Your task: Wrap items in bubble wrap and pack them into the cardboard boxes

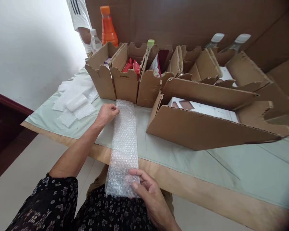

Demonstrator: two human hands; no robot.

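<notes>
**Long bubble-wrap strip between my two hands**

The long, flat strip of clear bubble wrap (124, 134) runs down the centre of the frame, its upper part on the surface covered in pale green cloth (170, 157) and its lower end past the wooden front edge, above my lap. My left grip (108, 114), left of centre, is pinched together on the strip's left edge near its top. My right grip (150, 192), at bottom centre, touches the strip's lower right edge; thumb and forefinger show a gap between them, and I cannot tell whether the hidden fingers are clamped on it.

Left of my left grip lies a loose pile of translucent white bubble-wrap pieces (78, 98). To the right of the strip stands a long, open brown cardboard box (204, 130) with a flat white carton printed in brown (204, 110) inside. Behind, a row of open brown cardboard bins (125, 85) crosses the upper middle; one holds shiny red packets (132, 66). At upper left stand an orange plastic bottle with an orange cap (109, 29) and a clear bottle with a white cap (95, 42), near another person's white sleeve with black stripes (79, 14).
</notes>
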